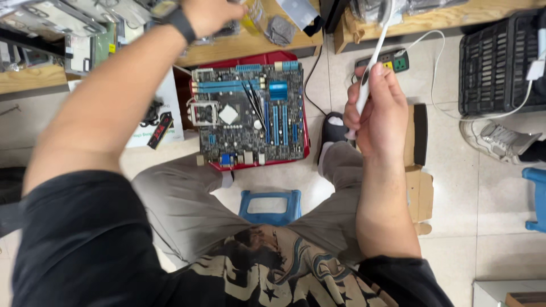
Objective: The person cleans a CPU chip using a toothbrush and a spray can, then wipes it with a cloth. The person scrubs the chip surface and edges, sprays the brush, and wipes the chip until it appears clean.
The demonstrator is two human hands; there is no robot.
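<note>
My right hand (380,111) is closed around a white pen-shaped tool (371,62) with a dark grip, held upright, its cord trailing right. My left hand (209,14) reaches up to the wooden bench (244,45), fingers closed near a small clear bag; a dark watch band sits on that wrist. What the left hand grips is partly hidden at the frame edge. On the floor between my feet lies a dark computer mainboard (248,116) with blue slots, resting on a red tray (304,153). I sit on a blue stool (269,206).
A power strip (392,59) lies on the tile floor. A black plastic crate (497,62) stands at right, near another person's white sneaker (495,139). Cardboard pieces (418,187) lie beside my right leg. White paper with a black part (159,128) lies at left.
</note>
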